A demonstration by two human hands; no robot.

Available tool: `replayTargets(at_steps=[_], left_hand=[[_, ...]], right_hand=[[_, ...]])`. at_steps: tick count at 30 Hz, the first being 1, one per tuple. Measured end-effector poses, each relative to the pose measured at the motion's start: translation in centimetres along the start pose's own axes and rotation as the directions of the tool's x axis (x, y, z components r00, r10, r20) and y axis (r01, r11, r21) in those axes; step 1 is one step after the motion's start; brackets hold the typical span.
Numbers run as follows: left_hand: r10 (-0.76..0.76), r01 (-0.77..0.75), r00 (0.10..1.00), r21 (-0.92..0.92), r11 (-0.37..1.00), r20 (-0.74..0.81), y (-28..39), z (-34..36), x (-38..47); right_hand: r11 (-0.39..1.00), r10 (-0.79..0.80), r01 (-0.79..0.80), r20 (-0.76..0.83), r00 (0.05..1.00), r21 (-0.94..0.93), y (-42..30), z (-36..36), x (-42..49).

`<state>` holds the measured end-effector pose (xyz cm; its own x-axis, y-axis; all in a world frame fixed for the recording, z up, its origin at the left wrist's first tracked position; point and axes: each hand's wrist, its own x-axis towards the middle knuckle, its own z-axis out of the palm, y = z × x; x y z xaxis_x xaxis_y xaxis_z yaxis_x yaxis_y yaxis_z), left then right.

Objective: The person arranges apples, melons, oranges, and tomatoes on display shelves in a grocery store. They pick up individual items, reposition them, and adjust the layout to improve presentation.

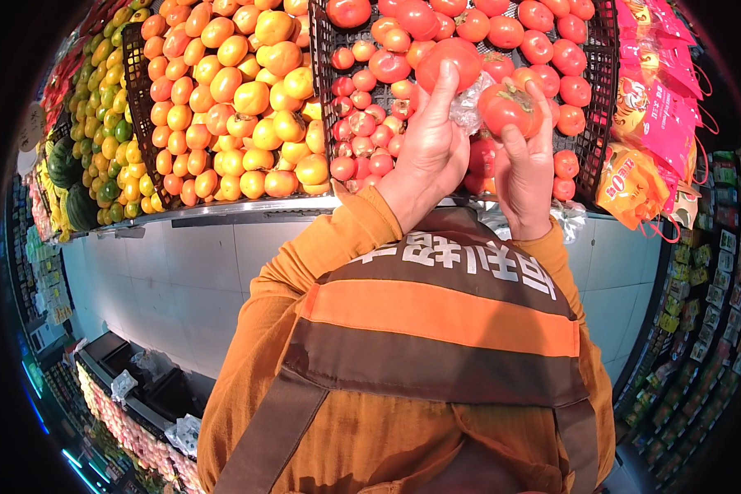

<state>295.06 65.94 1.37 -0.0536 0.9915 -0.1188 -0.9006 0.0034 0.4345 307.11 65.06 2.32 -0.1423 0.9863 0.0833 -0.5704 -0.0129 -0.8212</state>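
Note:
Over a black plastic crate (600, 92) of red tomatoes and persimmons, my left hand (435, 142) holds a large red tomato (449, 62), thumb on top. Crumpled clear plastic (468, 105) lies by its fingers, between the two hands. My right hand (523, 160) grips a red persimmon (510, 112), its dry leafy calyx facing up, with the thumb below and fingers around the far side. Smaller red fruits (363, 123) with pale calyxes lie at the crate's left. Larger red ones (534, 46) fill the back and right. The undersides of both held fruits are hidden.
Orange persimmons (225, 83) are piled to the left, with green-yellow citrus (108, 148) and watermelons (81, 207) beyond. A metal edge (247, 207) runs along the display's front. Pink and orange snack bags (661, 123) hang at the right. Stocked shelves (704, 309) stand farther right.

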Motion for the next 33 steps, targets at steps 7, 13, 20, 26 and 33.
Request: replayTargets(at_steps=[7,13,20,26,33], left_hand=[[-0.025,0.024,0.999,-0.054,0.998,-0.027,1.4,0.3,-0.5],[-0.079,0.073,0.996,-0.129,0.989,-0.038,2.6,0.2,0.1],[-0.114,0.11,0.993,-0.178,0.978,-0.016,3.0,0.1,-0.1],[-0.12,0.116,0.993,-0.134,0.984,-0.023,2.8,0.6,-0.5],[-0.134,0.138,0.99,-0.123,0.983,0.036,2.7,0.9,-0.8]], right_hand=[[0.959,-0.043,0.027,-0.051,0.998,-0.283,0.5,-0.5,-0.6],[0.945,0.255,-0.235,-0.065,0.965,0.227,0.3,-3.6,0.4],[0.779,0.312,-0.335,0.135,0.94,0.53,0.0,-4.2,-0.1],[0.768,0.286,-0.326,0.16,0.945,0.552,-0.2,-3.3,-0.5],[0.786,0.247,-0.324,0.212,0.945,0.527,0.3,-3.1,-0.7]])
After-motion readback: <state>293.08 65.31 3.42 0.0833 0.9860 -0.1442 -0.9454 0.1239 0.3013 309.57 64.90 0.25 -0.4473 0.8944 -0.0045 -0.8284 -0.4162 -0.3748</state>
